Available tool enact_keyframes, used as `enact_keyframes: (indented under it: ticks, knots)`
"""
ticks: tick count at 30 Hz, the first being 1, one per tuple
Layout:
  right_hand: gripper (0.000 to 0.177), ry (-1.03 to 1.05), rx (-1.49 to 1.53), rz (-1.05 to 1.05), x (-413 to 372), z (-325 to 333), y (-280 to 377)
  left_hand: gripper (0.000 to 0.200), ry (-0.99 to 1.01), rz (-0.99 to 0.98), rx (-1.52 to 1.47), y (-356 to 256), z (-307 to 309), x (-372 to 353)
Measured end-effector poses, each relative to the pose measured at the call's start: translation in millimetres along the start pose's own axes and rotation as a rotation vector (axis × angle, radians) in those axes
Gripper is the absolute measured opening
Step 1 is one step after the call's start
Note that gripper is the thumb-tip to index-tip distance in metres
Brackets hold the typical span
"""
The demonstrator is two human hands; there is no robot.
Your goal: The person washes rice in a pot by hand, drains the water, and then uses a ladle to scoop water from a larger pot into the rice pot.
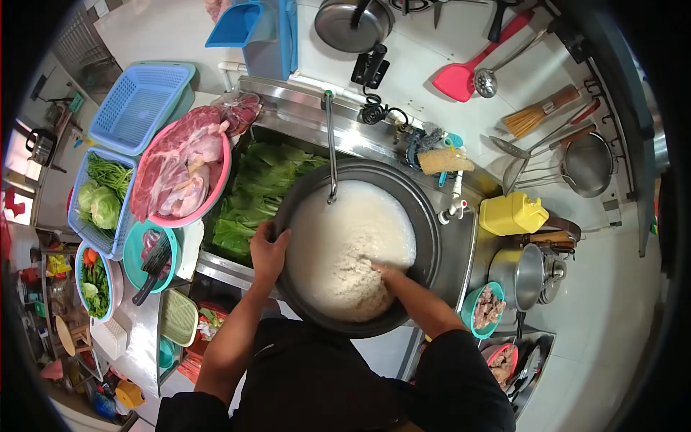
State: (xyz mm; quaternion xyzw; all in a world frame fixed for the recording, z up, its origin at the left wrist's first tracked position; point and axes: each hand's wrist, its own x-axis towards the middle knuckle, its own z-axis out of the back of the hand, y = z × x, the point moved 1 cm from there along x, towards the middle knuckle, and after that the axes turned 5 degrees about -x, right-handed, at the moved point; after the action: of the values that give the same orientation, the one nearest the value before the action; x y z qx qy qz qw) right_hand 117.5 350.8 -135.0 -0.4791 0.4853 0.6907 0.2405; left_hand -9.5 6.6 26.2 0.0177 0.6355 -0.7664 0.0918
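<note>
A large dark pot (430,237) rests at the metal sink, filled with cloudy white water (317,223) and a mound of rice (353,277). My left hand (268,253) grips the pot's left rim, thumb over the edge. On the other side, my right hand (386,279) reaches into the pot; its fingers are sunk in the rice and hidden. The faucet spout (332,158) hangs over the pot's far side. Large green leaves (255,183) lie in the sink basin just left of the pot.
On the left, a pink basin (224,176) holds raw meat, beside blue baskets (140,108) and a teal bowl (133,248) with a cleaver (152,270) across it. To the right stand a yellow jug (512,214), a steel pot (527,277) and a bowl of meat pieces (488,309). Utensils hang on the wall.
</note>
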Motion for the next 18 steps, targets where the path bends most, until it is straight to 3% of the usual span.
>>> enact_keyframes:
  ticks: [3,7,13,15,16,18]
  knots:
    - [0.064,0.03,-0.028,0.211,37,-47,-2,0.041,0.025,-0.016,-0.016,0,-1,1]
    - [0.059,-0.062,-0.164,0.566,58,-101,68,0.041,0.057,-0.022,-0.035,10,0,2]
    - [0.053,-0.287,-0.243,0.993,49,-72,167,0.04,0.142,-0.028,-0.053,-4,3,2]
    - [0.051,-0.382,-0.424,0.98,42,-44,174,0.039,0.145,-0.007,-0.086,-7,2,2]
    - [0.053,-0.472,-0.672,0.924,51,-28,165,0.039,0.148,0.005,-0.102,-8,2,2]
    - [0.059,-0.674,-0.948,0.352,65,-7,130,0.039,0.142,0.017,-0.116,-10,1,1]
